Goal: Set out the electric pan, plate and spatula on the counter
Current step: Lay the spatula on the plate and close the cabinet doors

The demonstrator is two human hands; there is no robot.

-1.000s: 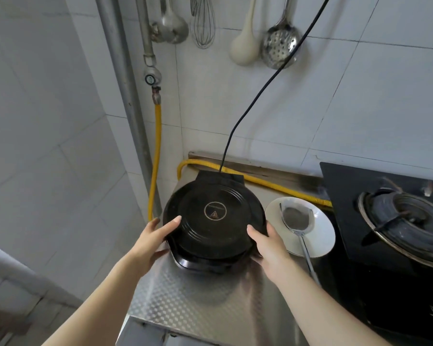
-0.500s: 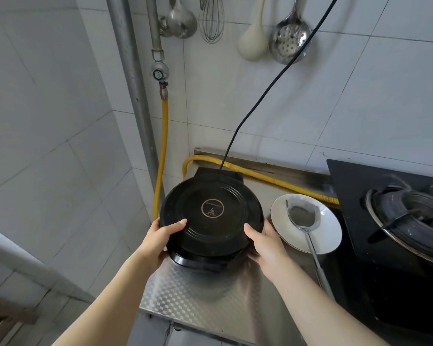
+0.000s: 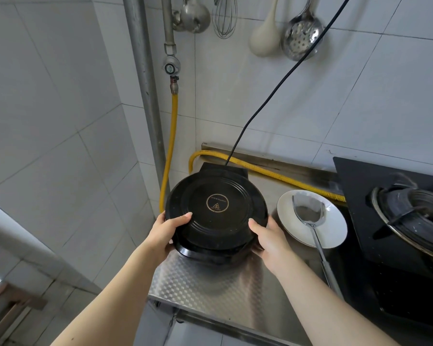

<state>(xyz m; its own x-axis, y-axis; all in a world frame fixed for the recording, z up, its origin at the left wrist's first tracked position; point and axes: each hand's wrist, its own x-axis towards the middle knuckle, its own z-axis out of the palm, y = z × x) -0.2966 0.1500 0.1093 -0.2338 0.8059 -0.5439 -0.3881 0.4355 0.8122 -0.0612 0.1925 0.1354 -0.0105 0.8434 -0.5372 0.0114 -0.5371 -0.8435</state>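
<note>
The round black electric pan (image 3: 216,208) sits with its lid down at the left end of the steel counter (image 3: 210,280). My left hand (image 3: 166,233) grips its left rim, thumb on the lid. My right hand (image 3: 268,236) holds the right rim the same way. A black cord (image 3: 273,96) runs from the pan's back up the wall. Just right of the pan lies a white plate (image 3: 335,236) with a steel spatula (image 3: 310,216) resting in it, handle pointing toward me.
A black gas hob (image 3: 355,186) with a lidded pot (image 3: 415,221) fills the right side. A yellow gas hose (image 3: 273,174) runs along the back edge and up a pipe. Ladles, a whisk and a skimmer (image 3: 303,38) hang above. The counter's left edge drops to the floor.
The pan's lid has come down closer onto its base, and both hands have stayed on the rims. The camera has shifted slightly.
</note>
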